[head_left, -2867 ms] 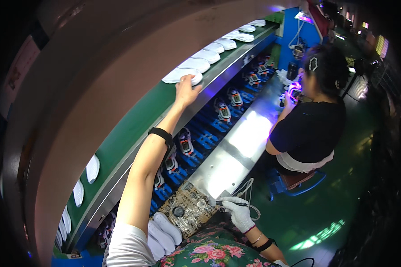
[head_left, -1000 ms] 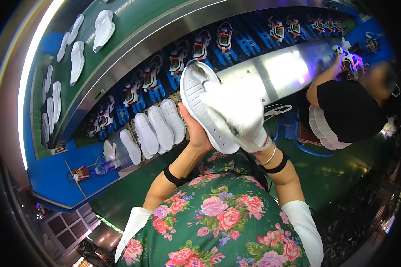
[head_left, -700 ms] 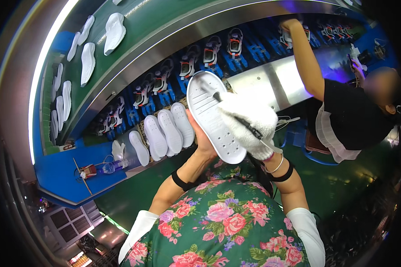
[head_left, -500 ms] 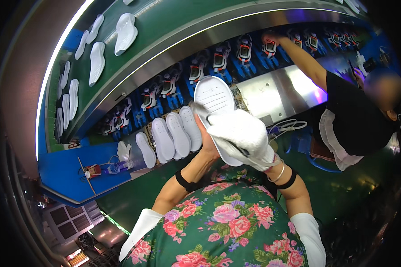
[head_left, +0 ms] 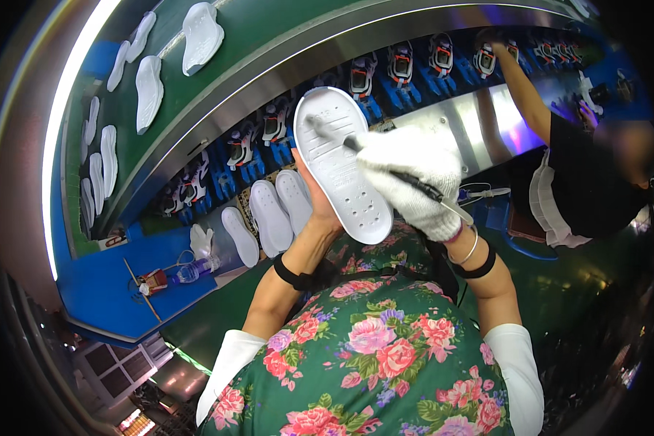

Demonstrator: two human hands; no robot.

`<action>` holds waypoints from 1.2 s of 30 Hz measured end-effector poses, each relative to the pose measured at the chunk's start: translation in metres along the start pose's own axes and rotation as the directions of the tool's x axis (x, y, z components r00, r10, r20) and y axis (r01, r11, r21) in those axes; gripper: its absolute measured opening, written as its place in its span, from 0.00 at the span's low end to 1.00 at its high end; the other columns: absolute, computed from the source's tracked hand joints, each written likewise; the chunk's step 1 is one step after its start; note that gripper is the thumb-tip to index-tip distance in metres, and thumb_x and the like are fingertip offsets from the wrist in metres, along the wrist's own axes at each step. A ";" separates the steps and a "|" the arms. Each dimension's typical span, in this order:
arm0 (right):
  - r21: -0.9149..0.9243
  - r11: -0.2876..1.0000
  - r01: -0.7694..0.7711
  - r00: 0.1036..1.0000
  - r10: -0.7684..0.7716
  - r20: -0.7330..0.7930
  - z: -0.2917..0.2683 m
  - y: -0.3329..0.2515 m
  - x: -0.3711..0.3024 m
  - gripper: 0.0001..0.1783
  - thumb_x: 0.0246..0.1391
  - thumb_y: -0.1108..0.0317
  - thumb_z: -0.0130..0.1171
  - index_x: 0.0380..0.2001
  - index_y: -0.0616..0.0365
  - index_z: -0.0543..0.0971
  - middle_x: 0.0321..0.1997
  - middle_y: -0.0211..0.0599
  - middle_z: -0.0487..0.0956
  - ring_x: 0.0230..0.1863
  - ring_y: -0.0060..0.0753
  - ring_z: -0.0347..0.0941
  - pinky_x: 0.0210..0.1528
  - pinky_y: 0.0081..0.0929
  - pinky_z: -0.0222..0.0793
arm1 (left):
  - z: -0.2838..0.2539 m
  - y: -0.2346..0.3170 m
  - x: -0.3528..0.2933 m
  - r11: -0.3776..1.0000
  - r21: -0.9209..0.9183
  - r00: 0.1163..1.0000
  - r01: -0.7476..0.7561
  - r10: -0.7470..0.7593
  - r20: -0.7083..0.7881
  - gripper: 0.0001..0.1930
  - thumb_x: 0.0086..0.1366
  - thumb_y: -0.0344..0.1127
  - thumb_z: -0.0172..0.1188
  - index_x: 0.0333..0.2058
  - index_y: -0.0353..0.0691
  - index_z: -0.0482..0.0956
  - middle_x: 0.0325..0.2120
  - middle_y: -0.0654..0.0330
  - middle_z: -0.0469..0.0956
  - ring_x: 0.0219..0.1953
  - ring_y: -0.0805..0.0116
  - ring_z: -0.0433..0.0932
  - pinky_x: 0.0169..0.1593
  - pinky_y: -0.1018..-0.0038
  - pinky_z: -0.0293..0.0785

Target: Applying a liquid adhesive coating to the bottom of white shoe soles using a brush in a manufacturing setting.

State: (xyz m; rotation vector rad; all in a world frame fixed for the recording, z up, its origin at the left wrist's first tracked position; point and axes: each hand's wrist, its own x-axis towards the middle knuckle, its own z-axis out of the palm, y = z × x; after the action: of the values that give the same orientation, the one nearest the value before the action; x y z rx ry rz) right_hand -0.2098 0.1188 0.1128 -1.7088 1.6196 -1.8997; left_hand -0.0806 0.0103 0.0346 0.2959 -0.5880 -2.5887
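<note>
A white shoe sole (head_left: 336,174) with slots and small holes is held up at a tilt in front of me. My bare left hand (head_left: 318,200) grips it from the lower left side, partly hidden behind it. My right hand (head_left: 413,174), in a white knitted glove, is closed around a brush (head_left: 423,187) with a dark handle. The brush's blurred tip lies over the upper left part of the sole's face. Beyond the sole, several more white soles (head_left: 270,218) lean in a row on the bench.
Shoe uppers on blue holders (head_left: 401,69) line the rail behind. A green conveyor (head_left: 269,29) carries white soles. On the blue table (head_left: 94,283) lie a stick and a clear bottle (head_left: 190,272). At right, a co-worker (head_left: 585,189) reaches toward the holders.
The sole has shifted left and turned to show more of its face. The brush moved from the sole's left edge onto its upper face. The co-worker's arm moved right.
</note>
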 end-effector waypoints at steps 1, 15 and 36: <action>-0.056 0.998 -0.008 0.999 0.006 -0.038 0.001 -0.002 0.003 0.12 0.45 0.75 0.67 0.37 0.60 0.86 0.41 0.45 0.85 0.40 0.43 0.82 0.46 0.35 0.77 | -0.004 0.003 -0.001 1.000 -0.004 1.000 0.010 -0.010 -0.001 0.47 0.66 0.78 0.31 0.68 0.45 0.58 0.62 0.55 0.68 0.62 0.57 0.70 0.66 0.60 0.66; -0.222 0.957 0.187 0.979 -0.161 0.129 0.046 -0.020 -0.028 0.13 0.45 0.74 0.67 0.38 0.54 0.86 0.43 0.43 0.85 0.41 0.41 0.82 0.46 0.34 0.77 | -0.021 0.032 -0.010 0.988 -0.087 0.991 0.130 -0.132 -0.011 0.50 0.60 0.83 0.33 0.61 0.42 0.67 0.46 0.51 0.77 0.41 0.56 0.79 0.47 0.60 0.78; -0.105 0.993 0.055 0.996 -0.047 0.081 0.027 -0.028 -0.055 0.13 0.44 0.75 0.70 0.37 0.55 0.85 0.41 0.38 0.85 0.38 0.39 0.82 0.41 0.33 0.77 | -0.022 0.031 0.017 0.955 -0.141 0.952 0.262 -0.232 0.199 0.52 0.53 0.88 0.38 0.55 0.44 0.69 0.38 0.48 0.75 0.34 0.56 0.74 0.32 0.61 0.75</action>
State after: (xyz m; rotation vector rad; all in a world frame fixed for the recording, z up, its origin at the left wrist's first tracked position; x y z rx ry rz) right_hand -0.1538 0.1517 0.0924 -1.8585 1.6934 -1.7729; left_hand -0.0764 -0.0304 0.0276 0.0835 -0.4134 -2.9092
